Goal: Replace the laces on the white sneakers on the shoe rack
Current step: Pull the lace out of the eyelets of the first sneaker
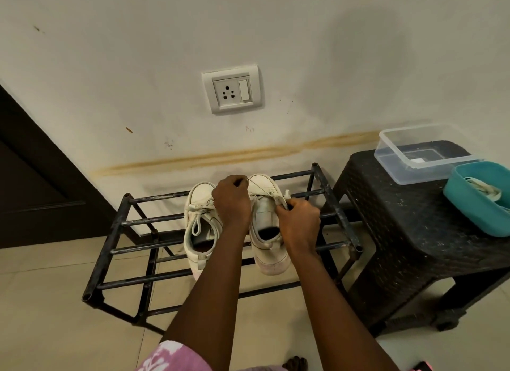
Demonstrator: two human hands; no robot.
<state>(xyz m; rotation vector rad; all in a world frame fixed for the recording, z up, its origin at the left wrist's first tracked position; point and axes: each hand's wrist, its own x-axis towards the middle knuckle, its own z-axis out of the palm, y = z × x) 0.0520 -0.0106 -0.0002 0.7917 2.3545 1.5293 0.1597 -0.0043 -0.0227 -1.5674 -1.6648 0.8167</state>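
Both hands were close together over the right sneaker [269, 234]: the left hand [231, 201] pinched a thin lace [259, 189] drawn taut above the toe, and the right hand [299, 223] gripped the lace's other part at the eyelets. Below them lay a pale tiled floor [55, 315], and on it stood a black tube shoe rack [132, 222] against a cream wall [110, 67] marked by a yellowish streak [220, 155], with a socket plate [232, 89] higher up and a dark door [33, 177] to the left. Just right of the rack stood a black woven-pattern stool [414, 221] carrying a teal tub [469, 213] of pale laces [483, 191] and, behind it, a clear container [392, 165]. Both sneakers sat side by side on the rack's top bars, toes to the wall, off-white and scuffed. The left sneaker [199, 249] was laced with a loop on its tongue; the right one's tongue was bare near the opening.
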